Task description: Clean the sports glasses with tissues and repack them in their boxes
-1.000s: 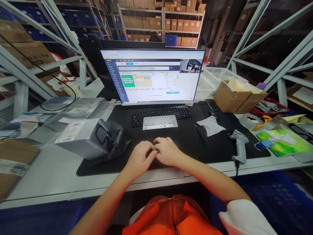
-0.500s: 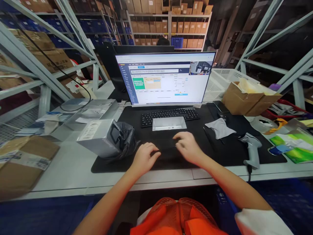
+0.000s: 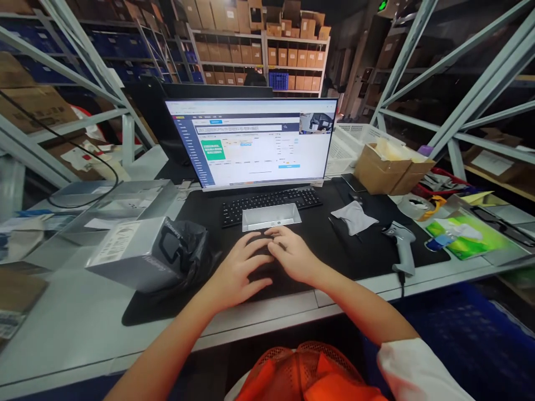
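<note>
My left hand [image 3: 241,272] hovers low over the black desk mat [image 3: 334,259], its fingers spread and the thumb apart. From the right, my right hand [image 3: 295,257] meets it, fingers loosely bent and overlapping the left fingertips; a gap shows between its thumb and index finger. I see no object in either hand. Just beyond the fingers lies an open grey tray-like box part [image 3: 271,217], against the keyboard [image 3: 234,210]. A grey product box [image 3: 134,256] with black plastic wrapping [image 3: 196,248] stands left of my left hand.
The monitor [image 3: 254,145] stands behind the keyboard. To the right are a grey cloth [image 3: 354,217], a barcode scanner [image 3: 400,248], a tape roll [image 3: 413,206], a green packet [image 3: 463,236] and a cardboard box [image 3: 384,170]. Grey box parts [image 3: 154,195] lie at the left.
My hands have come together from apart, and my left fingers have spread. The view has turned to the right, so the desk items appear farther left.
</note>
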Demonstrator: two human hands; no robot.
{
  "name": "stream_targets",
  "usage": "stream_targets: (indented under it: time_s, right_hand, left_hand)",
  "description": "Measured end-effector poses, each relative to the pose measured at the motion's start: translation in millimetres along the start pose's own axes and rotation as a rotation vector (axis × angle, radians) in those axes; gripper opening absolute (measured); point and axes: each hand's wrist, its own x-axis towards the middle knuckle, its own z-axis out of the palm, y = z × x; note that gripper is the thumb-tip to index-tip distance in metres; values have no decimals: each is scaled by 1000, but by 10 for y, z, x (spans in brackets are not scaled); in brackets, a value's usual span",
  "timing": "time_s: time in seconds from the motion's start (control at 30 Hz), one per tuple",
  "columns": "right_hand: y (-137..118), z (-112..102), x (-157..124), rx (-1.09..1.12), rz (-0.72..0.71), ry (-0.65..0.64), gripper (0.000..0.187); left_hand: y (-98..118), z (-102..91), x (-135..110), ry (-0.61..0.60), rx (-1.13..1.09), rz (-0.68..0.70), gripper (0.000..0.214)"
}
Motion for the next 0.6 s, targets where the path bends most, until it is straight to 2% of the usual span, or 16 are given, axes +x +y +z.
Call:
stream_targets:
  time_s: [0.07,0.13,0.23,0.27,0.37,0.4,0.47,0.5,0.57,0.6]
  right_hand:
    - [154,-71,-15,136,155,56,14]
    - [375,-170,-78,281,325,161,18]
    - [643,-256,-192,417,446,250,27]
    - [681,-255,-222,441,462,252,29]
    - [631,-204,-274,445,467,225,31]
    - [581,-193,-285,435,460,222,31]
    - [482,-210,-319,439,421,204,34]
    - [447,-240,-345,465,385,193,37]
    - [420,-324,-409,555,332,134,49]
    - [423,-366,-440,594,348,59,57]
  left_hand:
    - [-93,9,-108,73,-39,-15,27]
    - [-190,54,-261,167,-73,-64,12]
    - [-233,163,-403,230,-89,-176,5]
    - [-208,200,-399,214,-96,-200,14]
    - [-57,264,-243,103,-105,-234,79]
    - [-5,259,-168,68,-99,-247,93]
    - [66,210,-37,46,-92,-272,103]
    - [82,173,6,72,-104,-264,103]
    - [81,106,43,189,-154,-173,104]
    - [70,91,44,261,-183,-104,105]
